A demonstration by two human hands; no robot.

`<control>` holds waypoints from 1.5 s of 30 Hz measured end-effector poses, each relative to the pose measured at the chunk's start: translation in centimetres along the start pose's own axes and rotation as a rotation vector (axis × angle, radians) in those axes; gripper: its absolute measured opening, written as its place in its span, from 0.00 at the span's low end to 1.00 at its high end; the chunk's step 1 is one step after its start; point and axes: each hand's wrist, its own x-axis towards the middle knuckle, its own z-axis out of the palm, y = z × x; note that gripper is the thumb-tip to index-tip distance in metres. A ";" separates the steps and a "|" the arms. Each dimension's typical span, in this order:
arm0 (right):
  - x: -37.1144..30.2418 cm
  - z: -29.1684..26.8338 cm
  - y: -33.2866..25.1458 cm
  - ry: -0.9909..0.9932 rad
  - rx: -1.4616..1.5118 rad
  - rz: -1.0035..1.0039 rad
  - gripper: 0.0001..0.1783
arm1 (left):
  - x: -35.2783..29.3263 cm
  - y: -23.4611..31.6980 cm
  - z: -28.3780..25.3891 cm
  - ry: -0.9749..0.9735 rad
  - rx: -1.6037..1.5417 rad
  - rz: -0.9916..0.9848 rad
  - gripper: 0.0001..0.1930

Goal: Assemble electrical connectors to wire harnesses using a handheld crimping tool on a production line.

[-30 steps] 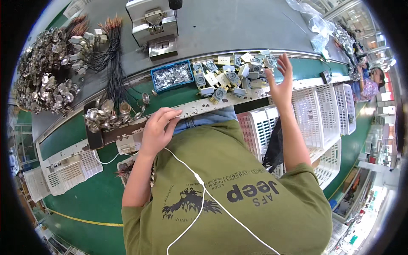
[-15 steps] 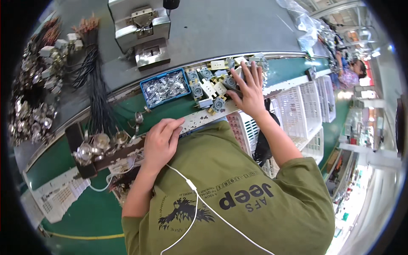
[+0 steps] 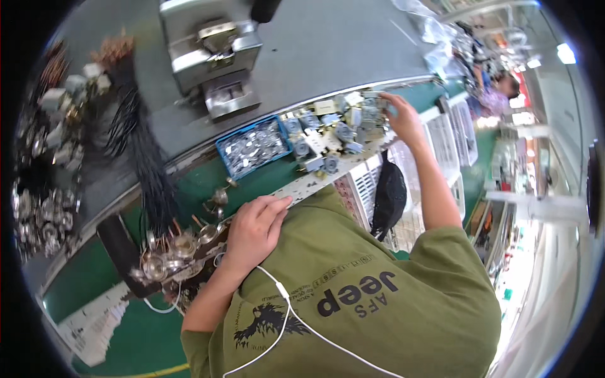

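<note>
My right hand [image 3: 405, 121] is at the right end of a heap of small white and grey plastic fittings [image 3: 329, 132], its fingers stretched out and bent around the end parts. Round grey pieces and cream rectangular blocks with brass-coloured bits make up the heap. Whether the fingertips touch a part is hard to see. Loosely curled, my left hand [image 3: 257, 228] rests by the chipped white bench edge [image 3: 310, 189], its fingers close together and nothing visible in them. Between the two hands, left of the heap, sits a blue tray [image 3: 225, 154] full of small shiny metal pieces.
A metal fixture [image 3: 214, 57] stands on the grey bench. At left lie black wires [image 3: 145, 151] with copper ends and round metal parts [image 3: 169, 258]. White crates [image 3: 441, 148] and a black cloth item [image 3: 389, 195] are at right. Another person [image 3: 498, 94] is far right.
My right hand has moved from on top of the heap to its right end, with the fingers less spread. The left hand stays by the edge. The whole view has shifted slightly.
</note>
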 end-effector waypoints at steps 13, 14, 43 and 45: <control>6.2 -1.9 -14.9 0.278 0.419 -0.676 0.40 | -1.5 11.6 -14.6 -0.077 0.082 0.382 0.11; 6.7 -1.9 -15.4 0.270 0.438 -0.724 0.41 | -1.8 11.4 -16.1 0.022 0.111 0.448 0.09; 11.0 6.3 -23.8 0.109 0.479 -0.912 0.15 | 15.3 -4.0 -17.6 -0.274 0.770 -0.138 0.10; 10.9 6.1 -24.2 0.096 0.453 -0.886 0.14 | 14.9 -3.6 -17.5 -0.243 0.708 -0.153 0.09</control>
